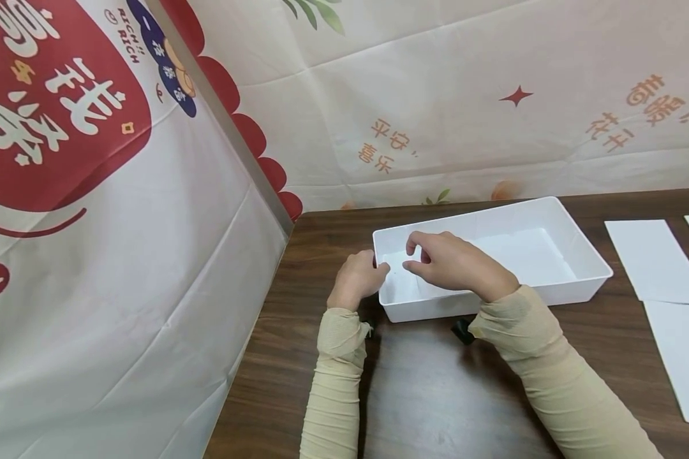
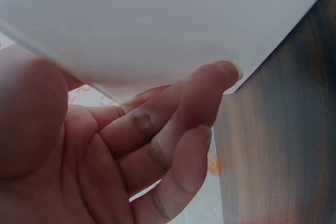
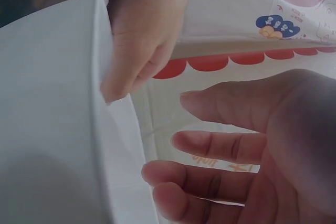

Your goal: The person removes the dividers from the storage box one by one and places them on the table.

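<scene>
Left hand (image 1: 356, 278) grips the left rim of a white tray (image 1: 522, 255) on a dark wood table (image 1: 436, 389). Right hand (image 1: 458, 262) is above the tray, thumb and forefinger apart. White sheets (image 1: 660, 261) lie rightward.

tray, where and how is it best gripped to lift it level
The tray is probably best gripped by the rims of its two short ends, one hand coming from outside each, thumb over the rim and fingers on the outer wall. It is long, shallow and open-topped, so holding both ends should balance it. The left hand holds its left end; the right end is free.
</scene>
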`<state>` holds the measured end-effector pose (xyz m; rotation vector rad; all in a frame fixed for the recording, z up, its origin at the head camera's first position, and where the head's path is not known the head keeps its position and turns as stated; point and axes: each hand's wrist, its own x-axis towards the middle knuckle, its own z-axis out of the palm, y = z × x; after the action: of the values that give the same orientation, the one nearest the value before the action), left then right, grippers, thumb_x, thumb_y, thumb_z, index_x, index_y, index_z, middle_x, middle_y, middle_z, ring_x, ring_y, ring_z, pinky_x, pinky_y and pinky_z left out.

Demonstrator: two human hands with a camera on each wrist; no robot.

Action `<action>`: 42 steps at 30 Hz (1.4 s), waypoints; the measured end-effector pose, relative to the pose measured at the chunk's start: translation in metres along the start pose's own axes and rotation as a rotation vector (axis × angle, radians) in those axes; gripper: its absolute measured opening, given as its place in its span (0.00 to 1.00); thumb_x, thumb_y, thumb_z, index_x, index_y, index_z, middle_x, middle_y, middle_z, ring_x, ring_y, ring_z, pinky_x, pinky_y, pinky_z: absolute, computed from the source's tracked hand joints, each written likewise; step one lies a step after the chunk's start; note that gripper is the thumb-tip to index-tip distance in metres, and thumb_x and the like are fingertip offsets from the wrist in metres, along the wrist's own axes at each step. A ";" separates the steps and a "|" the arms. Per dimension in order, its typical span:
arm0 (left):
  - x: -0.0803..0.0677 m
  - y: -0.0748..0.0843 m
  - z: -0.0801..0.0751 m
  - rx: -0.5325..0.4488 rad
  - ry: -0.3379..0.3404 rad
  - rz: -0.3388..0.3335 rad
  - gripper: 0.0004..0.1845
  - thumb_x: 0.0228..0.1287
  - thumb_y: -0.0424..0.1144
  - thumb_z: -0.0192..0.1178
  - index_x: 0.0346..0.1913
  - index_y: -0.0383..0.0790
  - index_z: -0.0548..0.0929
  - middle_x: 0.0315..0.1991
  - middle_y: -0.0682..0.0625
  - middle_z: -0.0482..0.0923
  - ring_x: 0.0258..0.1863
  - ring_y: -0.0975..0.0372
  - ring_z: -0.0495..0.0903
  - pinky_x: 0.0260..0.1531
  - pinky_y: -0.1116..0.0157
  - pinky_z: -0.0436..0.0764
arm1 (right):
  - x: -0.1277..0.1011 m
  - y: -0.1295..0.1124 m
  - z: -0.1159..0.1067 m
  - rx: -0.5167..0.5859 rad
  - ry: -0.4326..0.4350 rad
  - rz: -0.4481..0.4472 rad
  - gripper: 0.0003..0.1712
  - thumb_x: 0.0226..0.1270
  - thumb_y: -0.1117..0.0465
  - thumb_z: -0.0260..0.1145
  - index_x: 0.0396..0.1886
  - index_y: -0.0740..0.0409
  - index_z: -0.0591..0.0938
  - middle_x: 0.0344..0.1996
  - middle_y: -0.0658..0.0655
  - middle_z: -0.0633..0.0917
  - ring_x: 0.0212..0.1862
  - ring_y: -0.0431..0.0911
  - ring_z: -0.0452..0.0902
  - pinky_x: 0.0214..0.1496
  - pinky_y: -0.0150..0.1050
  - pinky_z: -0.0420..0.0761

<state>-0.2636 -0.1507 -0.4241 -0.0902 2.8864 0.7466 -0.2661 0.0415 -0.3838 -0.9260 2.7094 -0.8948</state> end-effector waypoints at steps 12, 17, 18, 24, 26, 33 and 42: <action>0.001 0.001 -0.001 0.019 0.009 0.009 0.14 0.71 0.45 0.54 0.45 0.38 0.83 0.33 0.48 0.81 0.30 0.58 0.77 0.29 0.63 0.75 | 0.006 0.001 0.011 -0.014 -0.027 0.021 0.12 0.68 0.58 0.64 0.45 0.61 0.77 0.24 0.54 0.79 0.23 0.44 0.72 0.26 0.39 0.71; 0.003 0.002 0.000 0.022 0.000 0.011 0.15 0.72 0.45 0.54 0.46 0.37 0.82 0.33 0.48 0.80 0.30 0.58 0.77 0.29 0.63 0.74 | 0.007 0.001 0.014 -0.028 -0.033 0.037 0.12 0.68 0.58 0.63 0.46 0.61 0.78 0.26 0.54 0.79 0.24 0.45 0.72 0.27 0.39 0.71; 0.003 0.002 0.000 0.023 0.000 0.011 0.15 0.72 0.46 0.54 0.46 0.37 0.82 0.33 0.48 0.80 0.30 0.58 0.77 0.29 0.63 0.74 | 0.007 0.002 0.014 -0.030 -0.034 0.039 0.12 0.68 0.58 0.63 0.46 0.61 0.78 0.26 0.55 0.80 0.24 0.45 0.73 0.27 0.39 0.72; 0.003 0.003 0.002 0.024 -0.004 0.008 0.15 0.72 0.45 0.54 0.45 0.37 0.82 0.32 0.48 0.80 0.30 0.59 0.77 0.28 0.63 0.74 | 0.007 0.004 0.015 -0.038 -0.037 0.052 0.12 0.68 0.58 0.63 0.45 0.61 0.78 0.27 0.55 0.80 0.25 0.46 0.73 0.27 0.40 0.72; 0.003 0.003 0.002 0.019 -0.009 0.010 0.15 0.72 0.45 0.54 0.46 0.37 0.82 0.32 0.48 0.80 0.29 0.59 0.77 0.28 0.64 0.74 | 0.007 0.005 0.015 -0.037 -0.039 0.056 0.11 0.68 0.58 0.62 0.45 0.61 0.78 0.27 0.55 0.80 0.25 0.46 0.73 0.27 0.40 0.72; 0.002 0.004 0.002 0.016 -0.011 0.008 0.14 0.72 0.45 0.54 0.46 0.38 0.82 0.33 0.48 0.80 0.30 0.59 0.77 0.29 0.64 0.74 | 0.008 0.007 0.017 -0.054 -0.036 0.075 0.09 0.68 0.59 0.62 0.43 0.59 0.78 0.27 0.55 0.80 0.27 0.46 0.74 0.28 0.41 0.72; 0.001 0.003 0.001 0.031 -0.002 0.011 0.14 0.71 0.46 0.54 0.45 0.38 0.82 0.33 0.48 0.81 0.31 0.59 0.78 0.30 0.63 0.75 | 0.011 0.008 0.020 -0.079 -0.041 0.088 0.07 0.68 0.60 0.62 0.40 0.58 0.78 0.26 0.54 0.80 0.27 0.46 0.74 0.27 0.41 0.72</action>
<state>-0.2648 -0.1481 -0.4239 -0.0696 2.8974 0.7030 -0.2728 0.0299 -0.4043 -0.8220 2.7447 -0.7491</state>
